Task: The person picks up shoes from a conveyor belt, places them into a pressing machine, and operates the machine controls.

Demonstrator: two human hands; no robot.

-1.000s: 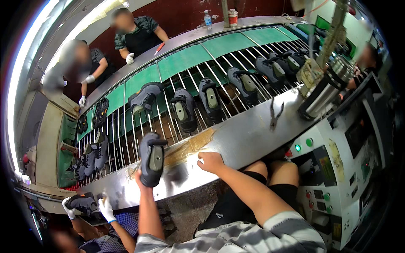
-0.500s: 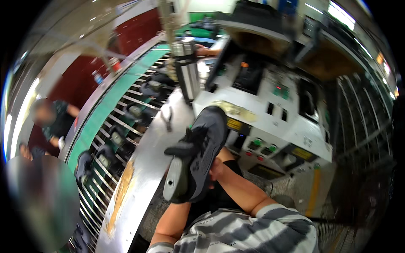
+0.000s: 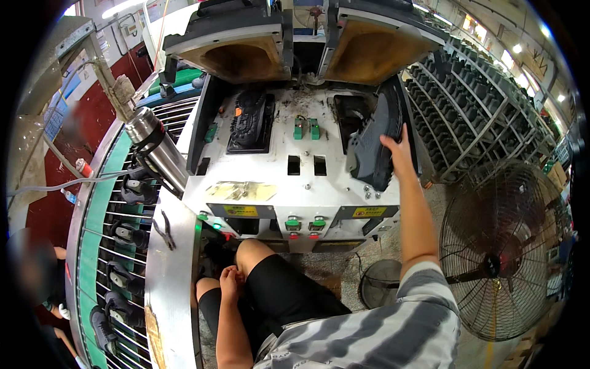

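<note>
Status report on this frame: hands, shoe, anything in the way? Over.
Right hand gripping grey-black shoe at right side of white machine. Left hand by the knees, grip unclear. Right lid raised; no obstruction evident.

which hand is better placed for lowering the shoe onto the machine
The right hand, I'd judge: it grips the shoe at the right side of the machine. The left hand is down by the knees, away from the shoe.

Open air lies between left hand (image 3: pixel 232 283) and right hand (image 3: pixel 398 150) — beyond the right one, a raised lid (image 3: pixel 382 50); ahead-left of the other, a flask (image 3: pixel 158 152).
</note>
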